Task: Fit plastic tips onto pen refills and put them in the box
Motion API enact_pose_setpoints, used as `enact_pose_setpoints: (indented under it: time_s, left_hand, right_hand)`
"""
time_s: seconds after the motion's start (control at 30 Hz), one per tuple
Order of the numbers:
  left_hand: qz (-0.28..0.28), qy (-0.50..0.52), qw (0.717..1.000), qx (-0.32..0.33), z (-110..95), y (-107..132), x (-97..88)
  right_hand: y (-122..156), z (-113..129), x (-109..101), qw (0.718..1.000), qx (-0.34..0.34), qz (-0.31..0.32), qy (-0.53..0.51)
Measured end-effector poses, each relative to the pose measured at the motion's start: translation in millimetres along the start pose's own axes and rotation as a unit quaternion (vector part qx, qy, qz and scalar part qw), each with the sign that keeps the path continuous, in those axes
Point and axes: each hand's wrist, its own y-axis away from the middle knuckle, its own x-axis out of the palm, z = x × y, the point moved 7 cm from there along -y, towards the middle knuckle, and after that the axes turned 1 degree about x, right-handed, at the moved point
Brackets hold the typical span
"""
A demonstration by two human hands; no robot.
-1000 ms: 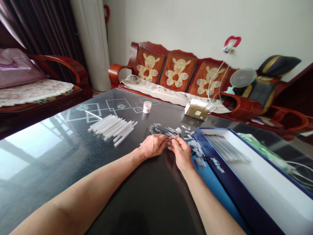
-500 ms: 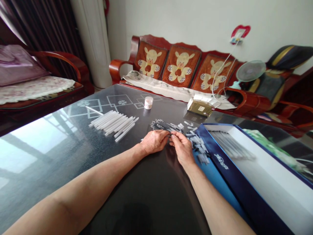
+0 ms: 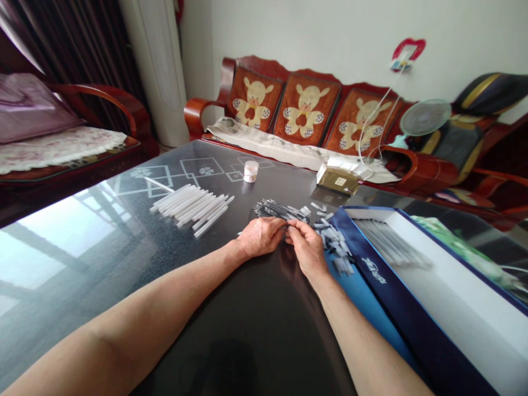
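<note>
My left hand (image 3: pixel 260 237) is closed around a thin pen refill, mostly hidden by the fingers; its pale tip (image 3: pixel 239 234) pokes out on the left. Fingertips of my right hand (image 3: pixel 307 246) pinch the refill's dark other end, meeting the left fingers; whether a small piece is in that pinch too is hidden. Just beyond the hands lies a bunch of dark pen refills (image 3: pixel 274 209) with metal tips. Small translucent and black plastic pieces (image 3: pixel 336 242) are heaped beside my right hand. To the left, whitish pen barrels (image 3: pixel 192 204) lie in a row.
A long blue box (image 3: pixel 381 278) with a white inside stands at the right, holding a row of assembled-looking pens (image 3: pixel 390 245). A small round tub (image 3: pixel 251 172) and a gold tissue box (image 3: pixel 338 179) stand farther back on the glossy table (image 3: pixel 185 352). A wooden sofa (image 3: pixel 202 113) is behind.
The hands stay together in the same grip, with almost no movement. The view has shifted very slightly.
</note>
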Motion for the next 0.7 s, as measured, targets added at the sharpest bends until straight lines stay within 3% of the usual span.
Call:
enact_pose_setpoints:
  time_s: [0.23,0.4,0.53,0.7]
  left_hand:
    - [-0.02,-0.016,1.0,-0.006,4.1,-2.3,-5.2]
    - [0.012,-0.062,0.998,-0.013,8.2,-2.4,-5.6]
    - [0.015,-0.107,0.994,0.019,6.9,-2.1,-5.1]
    - [0.019,-0.107,0.994,0.025,6.6,-3.0,-3.4]
  right_hand:
    - [0.4,1.3,0.9,1.0,-0.009,0.009,0.003]
    - [0.4,1.8,0.9,1.0,-0.009,0.003,0.016]
    - [0.1,0.4,0.5,1.0,-0.011,-0.005,0.022]
    - [-0.1,-0.3,0.1,1.0,-0.005,-0.011,0.024]
